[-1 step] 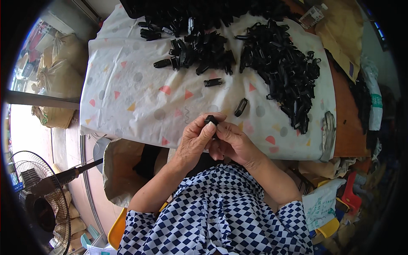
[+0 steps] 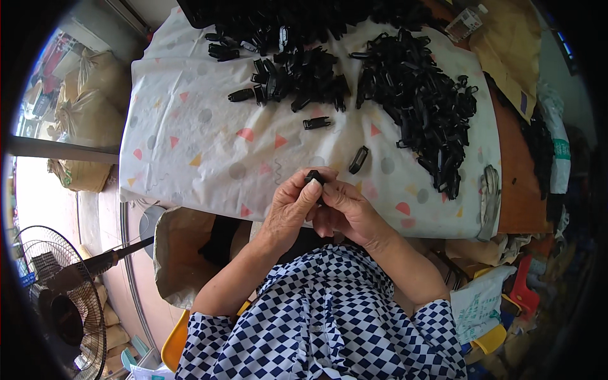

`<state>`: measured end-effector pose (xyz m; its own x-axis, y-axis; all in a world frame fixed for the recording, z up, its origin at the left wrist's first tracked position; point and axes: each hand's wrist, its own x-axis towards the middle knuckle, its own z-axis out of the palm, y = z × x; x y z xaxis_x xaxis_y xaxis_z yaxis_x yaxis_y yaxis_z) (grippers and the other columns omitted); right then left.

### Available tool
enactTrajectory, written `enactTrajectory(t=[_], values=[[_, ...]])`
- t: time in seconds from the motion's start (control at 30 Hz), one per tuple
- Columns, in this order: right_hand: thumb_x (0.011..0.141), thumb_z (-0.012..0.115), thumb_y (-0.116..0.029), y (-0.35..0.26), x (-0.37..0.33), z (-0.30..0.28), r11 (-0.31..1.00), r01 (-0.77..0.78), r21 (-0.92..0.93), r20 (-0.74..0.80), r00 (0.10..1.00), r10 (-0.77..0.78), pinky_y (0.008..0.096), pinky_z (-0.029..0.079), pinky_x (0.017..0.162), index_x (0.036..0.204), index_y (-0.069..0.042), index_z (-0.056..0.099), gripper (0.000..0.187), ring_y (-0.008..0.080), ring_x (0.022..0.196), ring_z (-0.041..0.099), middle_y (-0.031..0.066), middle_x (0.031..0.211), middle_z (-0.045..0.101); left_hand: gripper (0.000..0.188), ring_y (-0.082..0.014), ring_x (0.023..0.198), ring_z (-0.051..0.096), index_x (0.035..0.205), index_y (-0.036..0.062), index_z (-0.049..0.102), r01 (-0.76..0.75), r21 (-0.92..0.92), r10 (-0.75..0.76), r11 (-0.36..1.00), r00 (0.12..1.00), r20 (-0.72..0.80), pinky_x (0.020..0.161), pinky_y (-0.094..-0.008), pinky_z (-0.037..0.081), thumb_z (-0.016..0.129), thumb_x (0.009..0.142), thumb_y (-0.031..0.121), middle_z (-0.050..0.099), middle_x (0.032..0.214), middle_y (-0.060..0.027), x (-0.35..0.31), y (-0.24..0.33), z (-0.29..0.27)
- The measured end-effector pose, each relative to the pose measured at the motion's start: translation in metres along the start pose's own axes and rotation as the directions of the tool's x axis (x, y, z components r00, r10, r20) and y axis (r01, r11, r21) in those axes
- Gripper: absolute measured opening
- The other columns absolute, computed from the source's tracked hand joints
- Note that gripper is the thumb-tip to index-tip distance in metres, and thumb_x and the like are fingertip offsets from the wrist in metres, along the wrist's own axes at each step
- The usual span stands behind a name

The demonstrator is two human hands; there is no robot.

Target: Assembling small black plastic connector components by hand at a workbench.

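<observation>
A patterned white cloth (image 2: 212, 142) covers your table (image 2: 522, 196), a labelled bottle (image 2: 464, 25) lying far right and a green-printed white bag (image 2: 480, 307) near right. Over the cloth's near edge, your left hand (image 2: 292, 201) and right hand (image 2: 347, 208) together grip a small black part (image 2: 313, 177).

We record a loose top (image 2: 272, 335) in white and navy blue, patterned throughout with diamond-shaped checks. We note frilled trim (image 2: 339, 349) running down the front beside a placket (image 2: 317, 335) in matching cloth. We find the left sleeve (image 2: 206, 332) and right sleeve (image 2: 437, 329) short, ending near the elbows, with the forearms (image 2: 237, 275), left hand (image 2: 292, 204) and right hand (image 2: 349, 208) bare.
</observation>
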<state>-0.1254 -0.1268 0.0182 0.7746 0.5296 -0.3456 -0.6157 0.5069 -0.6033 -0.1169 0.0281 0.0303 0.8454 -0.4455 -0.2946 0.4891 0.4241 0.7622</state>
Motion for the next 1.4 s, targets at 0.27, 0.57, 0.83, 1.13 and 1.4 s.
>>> enactTrajectory(t=[0.27, 0.57, 0.83, 1.13, 1.4], values=[[0.1, 0.047, -0.037, -0.003, -0.014, -0.007, 0.991, 0.076, -0.106, -0.057, 0.995, -0.082, 0.0194, 0.045, 0.046, 0.117, -0.007, 0.057, 0.036, 0.0101, 0.056, 0.058, 0.0029, 0.08, 0.059, 0.046, -0.0173, 0.051, 0.061, 0.119, 0.001, 0.053, -0.075, 0.029, 0.071, 0.997, 0.989, 0.132, 0.05, -0.026, 0.052, 0.046, 0.098, 0.042, 0.064, 0.086, -0.0095, 0.022, -0.024, -0.003], [0.1, 0.043, -0.042, -0.011, -0.032, -0.011, 0.969, 0.153, -0.193, -0.137, 0.974, -0.181, 0.018, 0.037, 0.045, 0.111, -0.006, 0.057, 0.04, 0.0058, 0.053, 0.049, -0.0002, 0.075, 0.054, 0.039, -0.009, 0.056, 0.059, 0.12, 0.0035, 0.055, -0.053, 0.093, 0.049, 0.994, 0.998, 0.046, 0.053, -0.0203, 0.049, 0.047, 0.1, 0.036, 0.061, 0.081, -0.0026, 0.026, -0.027, 0.026], [0.101, 0.044, -0.038, -0.006, -0.042, -0.027, 0.891, 0.311, -0.331, -0.098, 0.928, -0.36, 0.0172, 0.034, 0.044, 0.108, -0.005, 0.058, 0.036, 0.0036, 0.052, 0.045, -0.002, 0.07, 0.052, 0.041, -0.0122, 0.061, 0.061, 0.121, 0.0029, 0.053, -0.048, 0.179, 0.025, 0.983, 0.992, 0.128, 0.057, -0.0219, 0.051, 0.047, 0.1, 0.038, 0.06, 0.089, -0.0051, 0.022, -0.024, 0.044], [0.091, 0.064, -0.016, -0.026, -0.055, -0.032, 0.354, 0.396, -0.847, 0.162, 0.827, -0.539, 0.0275, 0.049, 0.057, 0.098, 0.002, 0.054, 0.021, 0.0158, 0.061, 0.058, 0.0119, 0.075, 0.061, 0.026, -0.0114, 0.087, 0.057, 0.109, 0.0005, 0.059, -0.223, 0.665, 0.243, 0.713, 0.968, 0.064, 0.081, -0.0258, 0.046, 0.054, 0.098, 0.024, 0.06, 0.091, -0.005, 0.006, -0.022, 0.039], [0.091, 0.065, -0.023, -0.013, -0.043, -0.03, 0.753, 0.283, -0.594, -0.112, 0.898, -0.425, 0.0226, 0.05, 0.062, 0.106, 0.0, 0.054, 0.029, 0.0099, 0.069, 0.058, 0.0027, 0.086, 0.058, 0.015, -0.0088, 0.087, 0.053, 0.106, 0.0042, 0.049, -0.174, 0.148, 0.187, 0.973, 0.979, -0.076, 0.08, -0.0252, 0.044, 0.051, 0.099, 0.017, 0.057, 0.099, -0.0018, -0.002, -0.035, 0.038]])
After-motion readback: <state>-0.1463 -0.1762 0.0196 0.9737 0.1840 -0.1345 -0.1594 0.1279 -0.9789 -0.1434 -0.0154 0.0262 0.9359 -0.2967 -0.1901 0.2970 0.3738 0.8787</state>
